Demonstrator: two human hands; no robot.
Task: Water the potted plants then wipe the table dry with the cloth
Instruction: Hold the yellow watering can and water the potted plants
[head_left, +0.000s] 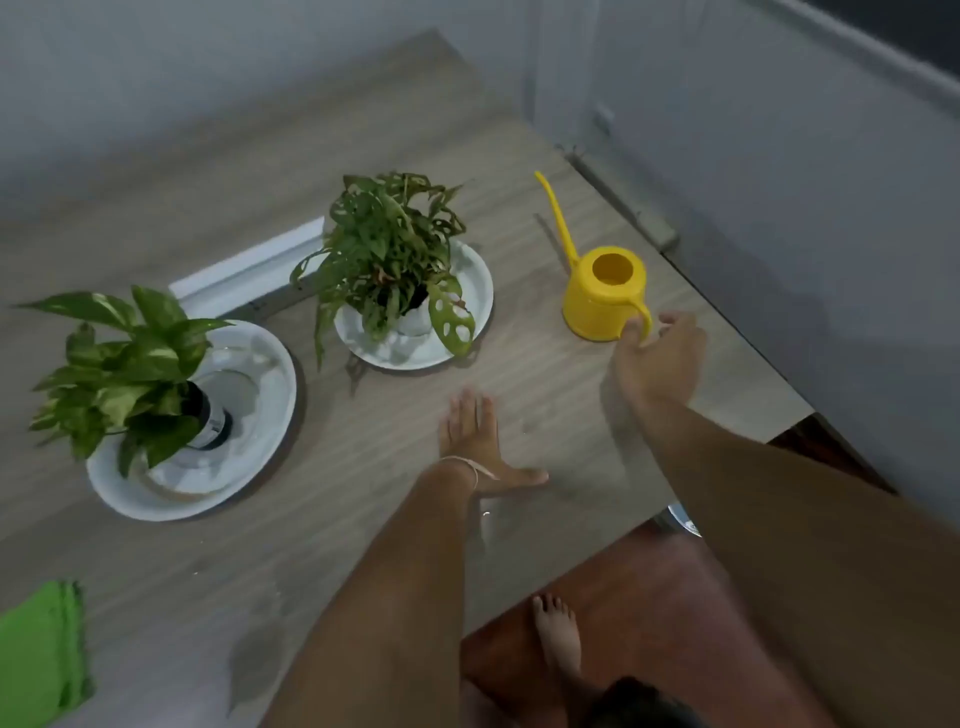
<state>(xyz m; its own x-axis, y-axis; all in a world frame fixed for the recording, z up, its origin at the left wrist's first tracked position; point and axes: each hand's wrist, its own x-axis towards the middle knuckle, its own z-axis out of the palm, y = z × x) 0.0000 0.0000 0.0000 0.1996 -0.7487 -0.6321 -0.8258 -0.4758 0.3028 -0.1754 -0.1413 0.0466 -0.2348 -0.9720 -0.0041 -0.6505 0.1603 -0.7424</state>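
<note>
The left hand (475, 447) lies flat on the wood-grain table (363, 545), palm down, fingers straight and close together, thumb spread out to the side; a thin pale band circles its wrist. The right hand (660, 358) reaches to the handle of the small yellow plastic watering can (605, 293), its thumb touching the handle's loop; whether the fingers have closed round the handle cannot be told, as the back of the hand hides them. The can stands upright near the table's right edge, its long thin spout pointing away from the person.

Left of the can, a leafy green plant with holed leaves (389, 249) sits in a white pot on a round white saucer (472, 306). Further left, a plant with variegated green-and-cream leaves (124, 374) stands in a dark pot on a larger round white plate (260, 447). A folded bright green cloth (36, 660) lies at the table's near left corner, well apart from both hands. Damp patches darken the table surface near the left forearm. A bare foot (558, 634) shows on the reddish floor below.
</note>
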